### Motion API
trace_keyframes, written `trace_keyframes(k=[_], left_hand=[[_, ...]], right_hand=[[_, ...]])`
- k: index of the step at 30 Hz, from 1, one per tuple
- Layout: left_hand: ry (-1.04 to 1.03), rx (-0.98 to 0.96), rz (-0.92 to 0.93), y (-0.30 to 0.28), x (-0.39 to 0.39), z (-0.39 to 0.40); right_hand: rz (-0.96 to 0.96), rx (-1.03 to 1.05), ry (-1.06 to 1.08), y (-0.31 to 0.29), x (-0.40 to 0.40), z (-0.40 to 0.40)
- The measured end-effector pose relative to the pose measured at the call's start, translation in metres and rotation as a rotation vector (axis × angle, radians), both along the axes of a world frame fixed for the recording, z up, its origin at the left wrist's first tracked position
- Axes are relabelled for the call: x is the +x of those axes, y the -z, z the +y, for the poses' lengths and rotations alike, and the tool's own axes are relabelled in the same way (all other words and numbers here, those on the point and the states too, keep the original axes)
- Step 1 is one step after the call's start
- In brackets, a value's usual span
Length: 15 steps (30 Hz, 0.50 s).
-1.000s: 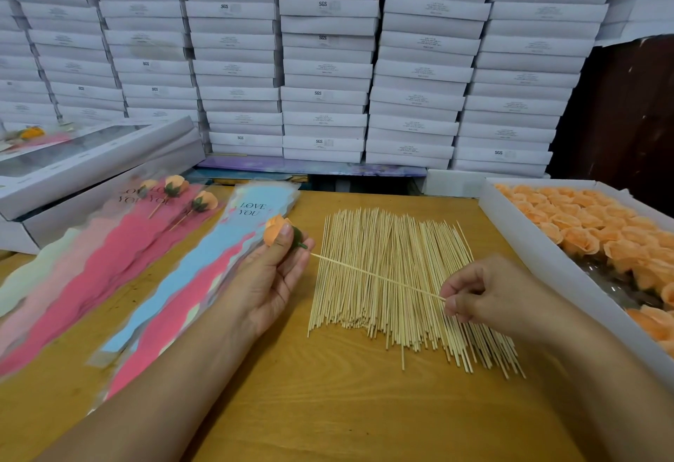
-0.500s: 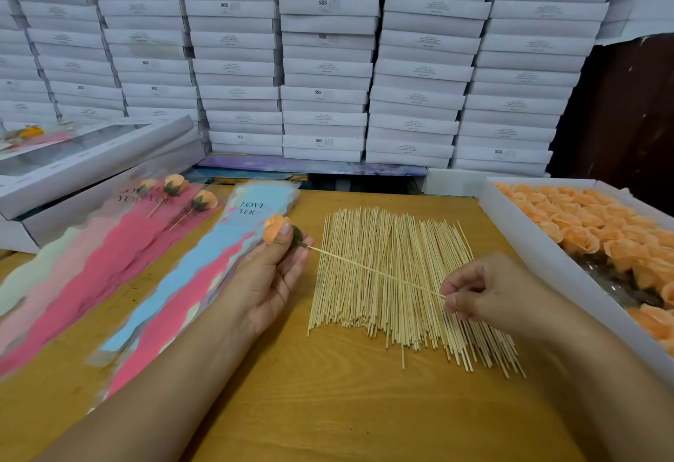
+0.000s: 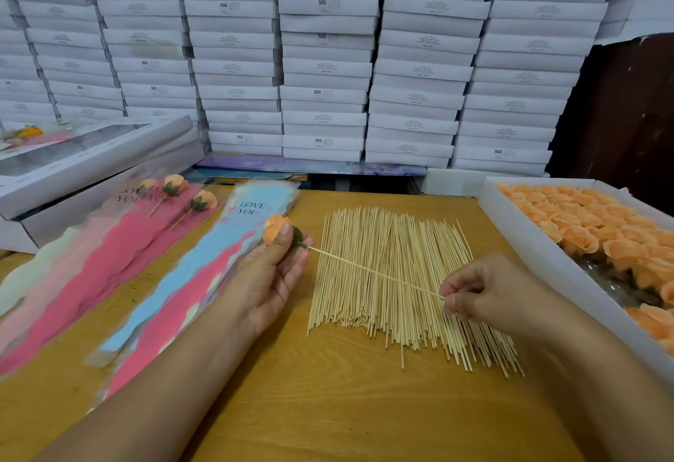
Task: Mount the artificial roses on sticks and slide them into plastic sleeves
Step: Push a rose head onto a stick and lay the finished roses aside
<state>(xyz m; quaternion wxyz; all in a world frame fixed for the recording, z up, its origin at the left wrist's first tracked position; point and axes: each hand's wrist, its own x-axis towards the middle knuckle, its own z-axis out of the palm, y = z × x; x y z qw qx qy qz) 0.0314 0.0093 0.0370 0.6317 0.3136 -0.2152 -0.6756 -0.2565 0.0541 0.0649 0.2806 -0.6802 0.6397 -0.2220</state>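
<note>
Pinching the peach-orange artificial rose (image 3: 274, 230) at its green base, your left hand (image 3: 271, 273) holds it above the wooden table (image 3: 328, 407), while your right hand (image 3: 485, 292) pinches the thin bamboo stick (image 3: 375, 272) entering that base, over the spread pile of sticks (image 3: 397, 301).

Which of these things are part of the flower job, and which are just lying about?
In the job: rose in left hand; stick in right hand; stick pile; sleeves; rose tray; finished roses.

Lying about: stacked boxes; window box.
</note>
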Motion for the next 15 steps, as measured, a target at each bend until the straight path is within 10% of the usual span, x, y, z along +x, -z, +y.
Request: trace_keyframes(k=[15], left_hand=[[-0.009, -0.001, 0.006, 0.0005, 0.0005, -0.0007]], right_hand=[[-0.019, -0.018, -0.002, -0.0012, 0.0011, 0.0008]])
